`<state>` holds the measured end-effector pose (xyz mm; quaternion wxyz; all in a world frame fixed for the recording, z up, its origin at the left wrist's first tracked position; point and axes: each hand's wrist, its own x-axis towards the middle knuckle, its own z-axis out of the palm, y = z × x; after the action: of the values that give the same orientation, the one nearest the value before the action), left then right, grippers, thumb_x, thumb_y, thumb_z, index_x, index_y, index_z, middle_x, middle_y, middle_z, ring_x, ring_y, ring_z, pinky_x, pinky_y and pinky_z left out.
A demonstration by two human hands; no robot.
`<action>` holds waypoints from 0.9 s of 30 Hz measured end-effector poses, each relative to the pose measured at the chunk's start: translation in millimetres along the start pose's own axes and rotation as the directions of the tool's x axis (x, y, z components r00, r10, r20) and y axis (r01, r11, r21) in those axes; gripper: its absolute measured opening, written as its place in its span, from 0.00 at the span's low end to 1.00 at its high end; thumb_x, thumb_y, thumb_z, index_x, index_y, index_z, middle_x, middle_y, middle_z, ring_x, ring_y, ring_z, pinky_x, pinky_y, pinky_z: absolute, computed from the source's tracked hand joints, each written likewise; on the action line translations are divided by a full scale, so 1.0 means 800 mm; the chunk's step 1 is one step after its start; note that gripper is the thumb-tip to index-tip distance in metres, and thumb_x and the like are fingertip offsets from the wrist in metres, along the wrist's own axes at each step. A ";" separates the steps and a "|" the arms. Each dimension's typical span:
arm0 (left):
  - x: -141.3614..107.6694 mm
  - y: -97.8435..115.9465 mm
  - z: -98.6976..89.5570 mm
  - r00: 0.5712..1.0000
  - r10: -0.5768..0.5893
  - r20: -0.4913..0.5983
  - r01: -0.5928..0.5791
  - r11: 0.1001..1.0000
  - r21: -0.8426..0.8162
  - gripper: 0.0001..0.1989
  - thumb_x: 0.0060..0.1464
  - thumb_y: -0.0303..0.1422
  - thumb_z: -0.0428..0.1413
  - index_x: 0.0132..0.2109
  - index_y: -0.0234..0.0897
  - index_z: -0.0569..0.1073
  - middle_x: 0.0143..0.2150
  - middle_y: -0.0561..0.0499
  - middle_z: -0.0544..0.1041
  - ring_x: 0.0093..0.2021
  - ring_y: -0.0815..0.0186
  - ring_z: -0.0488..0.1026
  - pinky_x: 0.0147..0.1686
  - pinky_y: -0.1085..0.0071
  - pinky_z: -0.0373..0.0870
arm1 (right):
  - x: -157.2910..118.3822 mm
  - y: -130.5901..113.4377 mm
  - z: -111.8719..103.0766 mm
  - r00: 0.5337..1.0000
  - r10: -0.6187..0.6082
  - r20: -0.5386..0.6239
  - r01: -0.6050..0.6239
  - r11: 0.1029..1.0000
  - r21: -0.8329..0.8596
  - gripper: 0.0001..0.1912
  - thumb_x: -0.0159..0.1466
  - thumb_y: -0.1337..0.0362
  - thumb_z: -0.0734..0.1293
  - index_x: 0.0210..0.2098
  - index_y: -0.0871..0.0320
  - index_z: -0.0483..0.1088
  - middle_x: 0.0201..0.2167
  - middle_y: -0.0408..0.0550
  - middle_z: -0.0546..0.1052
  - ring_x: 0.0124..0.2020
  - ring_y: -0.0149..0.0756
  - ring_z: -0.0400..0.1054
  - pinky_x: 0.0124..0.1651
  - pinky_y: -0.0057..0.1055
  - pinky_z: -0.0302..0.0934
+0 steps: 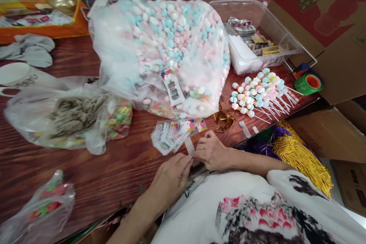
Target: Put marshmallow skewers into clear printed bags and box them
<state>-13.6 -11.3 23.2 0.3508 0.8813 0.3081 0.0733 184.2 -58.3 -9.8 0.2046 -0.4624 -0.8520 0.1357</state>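
At the table's front edge, my left hand [173,173] and my right hand [210,150] meet with their fingers closed together. What they pinch, if anything, is hidden by the fingers. A whitish strip [189,146] lies just beyond my fingertips. Behind it are fanned-out printed plastic packets [170,135] and a loose pile of gold twist ties [225,117]. A large clear bag of pastel marshmallows [174,42] stands farther back, with a printed packet [173,87] on its front. To the right, several marshmallow sticks [260,91] lie stacked.
A clear plastic basket [257,61] of packets stands at the back right, beside green tape [309,83] and a cardboard box [337,45]. On the left are a bag with a grey-brown cloth [76,114], a white mug [23,74] and an orange tray [81,19]. Gold tassels [300,160] hang below.
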 end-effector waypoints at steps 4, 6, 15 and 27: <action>-0.002 -0.002 0.020 0.972 0.130 -0.195 -0.096 0.980 0.173 0.12 0.61 0.28 0.47 0.37 0.32 0.75 0.30 0.46 0.74 0.31 0.65 0.70 0.33 0.70 0.67 | -0.005 0.018 -0.036 0.993 0.116 0.002 -0.116 0.993 0.034 0.07 0.63 0.69 0.64 0.37 0.55 0.74 0.35 0.45 0.80 0.40 0.37 0.62 0.44 0.40 0.43; 0.000 -0.007 0.022 0.958 0.091 -0.270 -0.083 0.996 0.042 0.11 0.61 0.29 0.48 0.37 0.32 0.75 0.30 0.48 0.74 0.30 0.67 0.70 0.32 0.72 0.67 | -0.010 0.046 -0.068 0.974 0.218 -0.064 -0.221 0.974 -0.046 0.09 0.65 0.69 0.62 0.38 0.54 0.74 0.37 0.46 0.79 0.42 0.37 0.62 0.44 0.39 0.43; 0.013 -0.002 0.007 0.814 -0.573 -0.096 0.210 0.445 -0.871 0.13 0.48 0.40 0.64 0.35 0.33 0.78 0.26 0.52 0.76 0.25 0.70 0.70 0.26 0.75 0.66 | 0.006 0.177 -0.133 0.867 0.498 -0.016 -0.428 0.726 -0.539 0.12 0.62 0.72 0.60 0.29 0.60 0.75 0.33 0.55 0.76 0.44 0.46 0.56 0.43 0.45 0.41; 0.008 0.023 0.014 0.767 -0.618 0.175 0.145 -0.099 -0.985 0.14 0.44 0.35 0.66 0.37 0.37 0.72 0.30 0.54 0.78 0.23 0.69 0.73 0.24 0.72 0.71 | 0.014 0.191 -0.136 0.877 0.469 0.109 -0.336 0.758 -0.560 0.13 0.58 0.76 0.60 0.40 0.64 0.70 0.38 0.59 0.76 0.43 0.47 0.60 0.43 0.42 0.45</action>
<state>4.1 -24.2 26.7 0.7951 0.2294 0.4699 0.3072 342.3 37.1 24.5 -0.0692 -0.6533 -0.7539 -0.0055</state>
